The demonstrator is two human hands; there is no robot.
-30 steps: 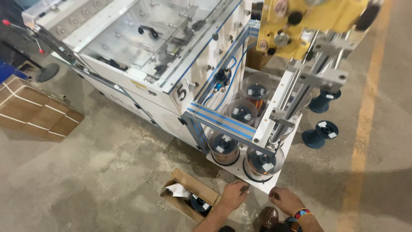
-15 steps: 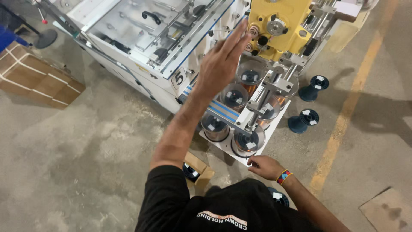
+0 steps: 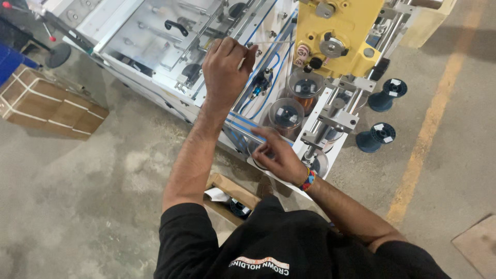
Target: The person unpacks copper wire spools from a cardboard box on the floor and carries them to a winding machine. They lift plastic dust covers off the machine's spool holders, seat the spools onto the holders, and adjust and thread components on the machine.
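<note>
Since the earlier frame, the left hand [image 3: 226, 61] is seen lowered from the yellow housing [image 3: 338, 32] and drawn back over the white machine [image 3: 150, 36], while the right hand [image 3: 276, 155] has been moved up from the plate edge onto the spools. The view has also been shifted closer, so that the torso in the black shirt [image 3: 289, 243] fills the bottom edge. From this the work appears to have passed from reaching to fine handling of a strand, though that is a judgement only.

In the head view, the left hand is held raised, left of the yellow housing, with the fingers curled in and the thumb and forefinger pinched together. A thin pale wire [image 3: 268, 42] is seen running from that pinch toward the housing; whether it is truly gripped cannot be told for certain, but the fingers are closed about it. The right hand is laid below the housing, fingers loosely spread and bent, resting on the rim of a clear-capped spool [image 3: 258, 150]; nothing is clasped in it. A beaded wristband [image 3: 308, 180] is worn on that wrist.

Two further spools [image 3: 287, 114] are stood just below the housing, one showing copper winding. Right of the housing, two empty blue bobbins [image 3: 376, 137] are set on the concrete floor [image 3: 77, 206]. Far left of the housing, a strapped carton [image 3: 49, 106] is lying, and an open box [image 3: 232, 194] is placed below the right hand.
</note>
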